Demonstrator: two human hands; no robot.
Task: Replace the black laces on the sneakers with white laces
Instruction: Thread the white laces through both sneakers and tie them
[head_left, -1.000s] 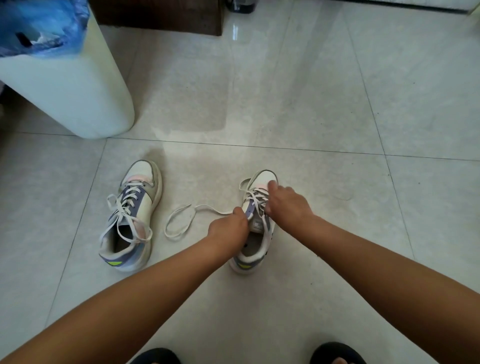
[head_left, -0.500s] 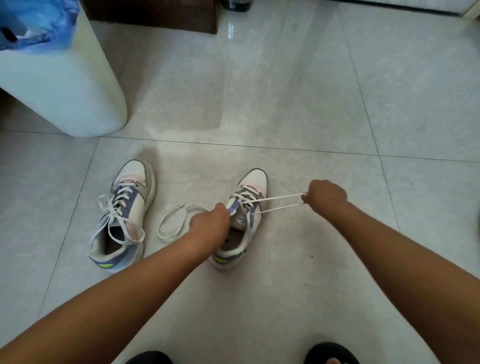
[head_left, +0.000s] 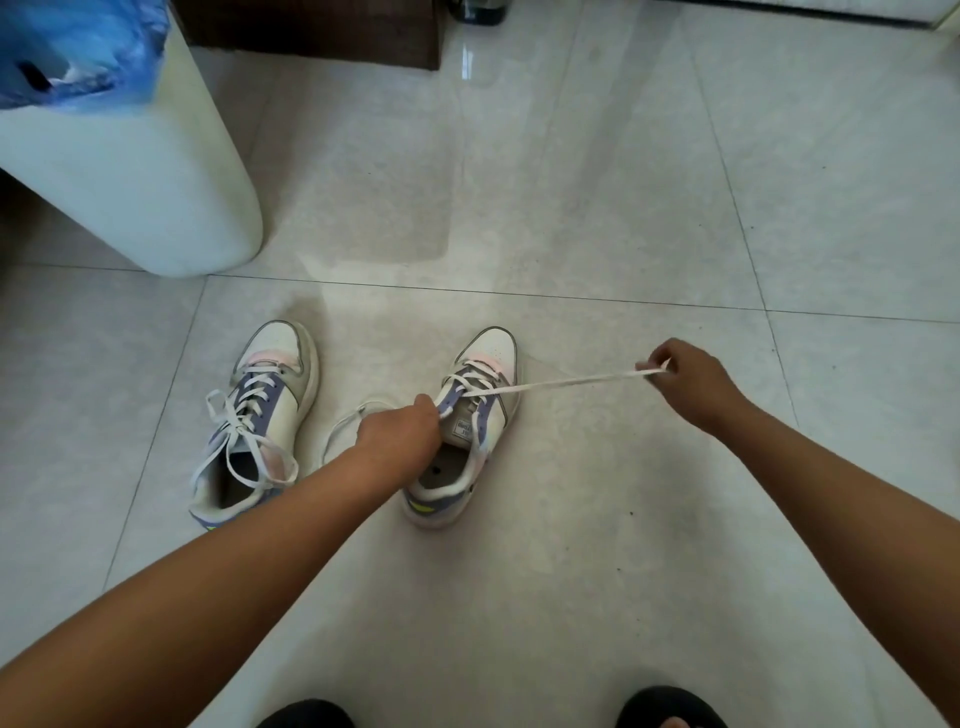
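White lace runs taut from the right hand across to the right sneaker. That hand's fingers are curled and pinch the lace end, held off to the right of the shoe and above the floor. From the pinch the lace stretches leftward in a straight line to the eyelets near the shoe's toe, where it joins the crossings already threaded there.

The left hand sits at the near left side of that sneaker, its fingers curled around the shoe's upper edge beside the tongue, gripping it. Just left of this hand a loose loop of lace lies on the tiles, its nearer part hidden behind the hand.

Further left of the left hand stands the left sneaker, apart from the other, toe pointing away, with white lacing crossed up its front and slack ends draped over its opening.

Beyond that shoe, at the far left, stands a white bin with a blue bag over its rim. Dark furniture sits at the far edge. Two dark slippers show at the near edge, below both forearms.
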